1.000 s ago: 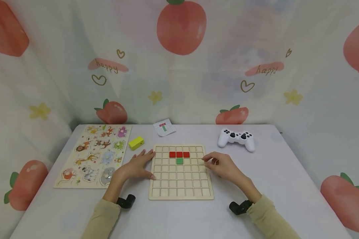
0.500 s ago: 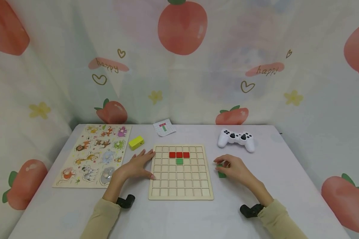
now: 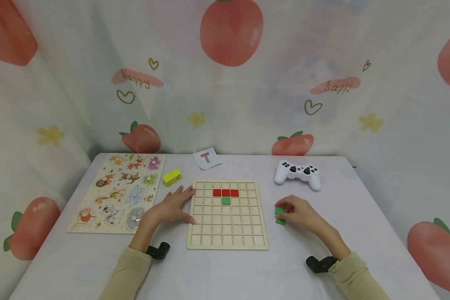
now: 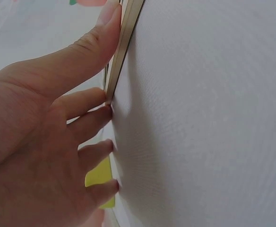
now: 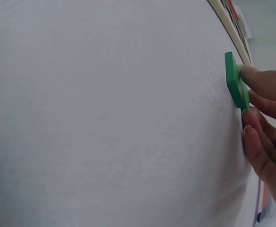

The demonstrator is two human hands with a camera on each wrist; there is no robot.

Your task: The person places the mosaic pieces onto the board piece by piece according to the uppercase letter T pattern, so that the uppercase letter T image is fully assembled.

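Note:
My left hand (image 3: 171,208) lies spread at the left edge of a wooden grid board (image 3: 226,246), fingers straight. Its thumb and forefinger touch the board's rim (image 4: 125,40) in the left wrist view. Three red tiles (image 3: 226,193) sit in a row on the board, with one green tile (image 3: 226,201) just below the middle one. To the right of the board, my right hand (image 3: 299,213) pinches a green tile (image 5: 231,78) between thumb and fingers, low over the table. More green (image 3: 280,222) shows just under the thumb, partly hidden by the hand.
A yellow block (image 3: 171,177) and an animal puzzle board (image 3: 97,204) lie on the left. At the back are a small pattern card (image 3: 207,158) and a white game controller (image 3: 298,174). A printed curtain (image 3: 232,104) hangs behind the table.
My right hand has moved right, from the board's right edge to the green pieces on the table, and its fingers have closed on one. My left hand stays at the board.

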